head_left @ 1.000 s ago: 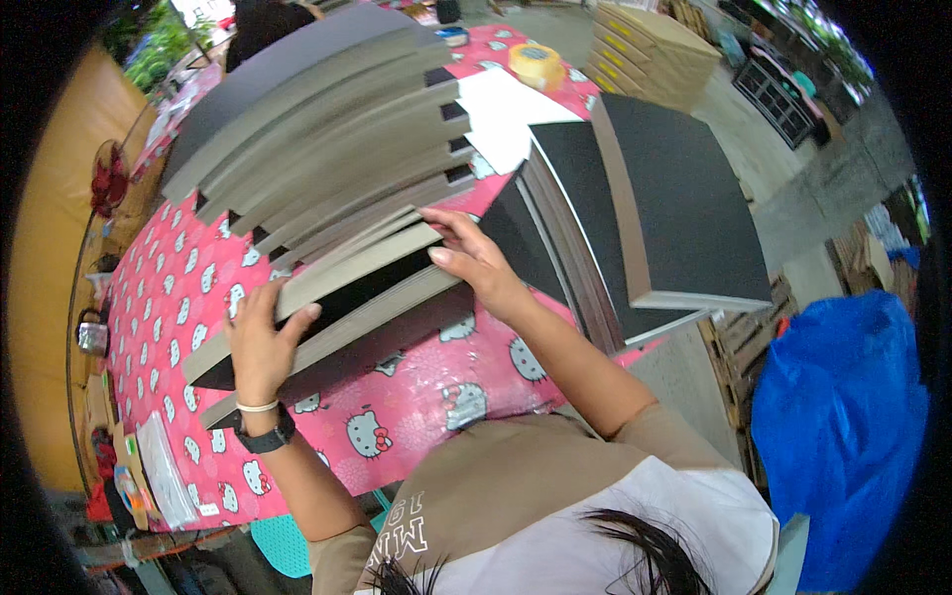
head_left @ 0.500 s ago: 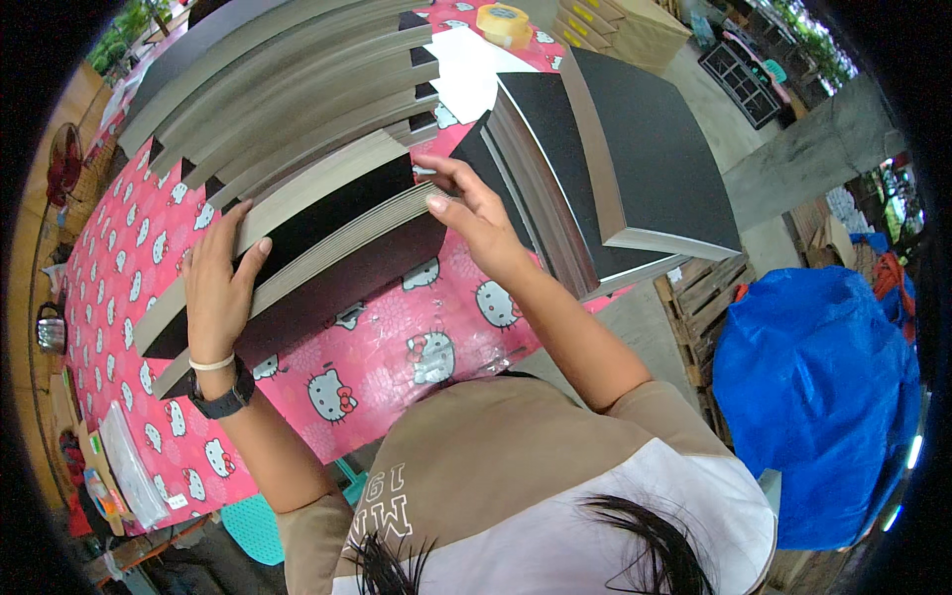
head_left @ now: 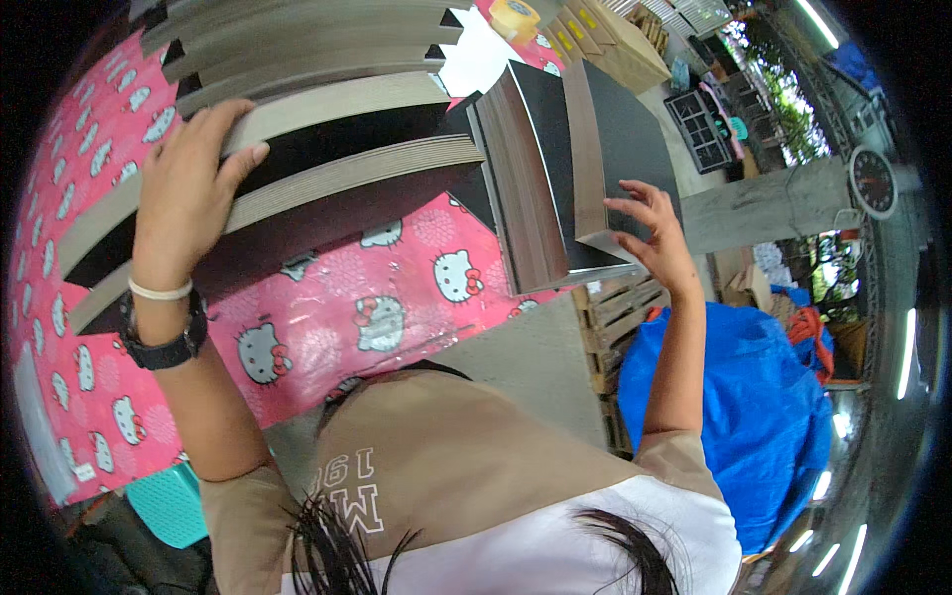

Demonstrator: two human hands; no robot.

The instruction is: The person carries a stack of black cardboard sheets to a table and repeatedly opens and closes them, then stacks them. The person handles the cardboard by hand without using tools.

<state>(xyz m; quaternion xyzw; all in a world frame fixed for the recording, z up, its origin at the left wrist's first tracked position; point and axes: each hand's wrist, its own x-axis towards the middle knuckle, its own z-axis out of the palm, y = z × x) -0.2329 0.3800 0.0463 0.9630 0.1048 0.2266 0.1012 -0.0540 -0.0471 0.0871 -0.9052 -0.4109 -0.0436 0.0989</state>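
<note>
Two stacks of dark boards with pale grey edges stand on their long sides in front of me. My left hand (head_left: 193, 183) lies over the left part of the farther board stack (head_left: 347, 107), its fingers over the far side and its thumb on the near side. The nearer board stack (head_left: 367, 178) leans just below that hand. To the right, my right hand (head_left: 650, 233) hovers with fingers apart at the near corner of a black-covered board stack (head_left: 635, 139). Its fingertips are close to that stack; contact is hard to make out. Another board stack (head_left: 521, 188) lies beside it.
More rows of upright boards (head_left: 317, 40) fill the back of the pink patterned tablecloth (head_left: 407, 263). A tape roll (head_left: 514, 18) and white paper (head_left: 481, 61) lie behind. Cartons (head_left: 615, 45), a wooden pallet (head_left: 615, 317) and a blue tarp-covered heap (head_left: 734, 416) are at right.
My right hand has left the right end of the two upright stacks and moved right to the black-covered stack. My left hand stays on the farther stack. The view has shifted right.
</note>
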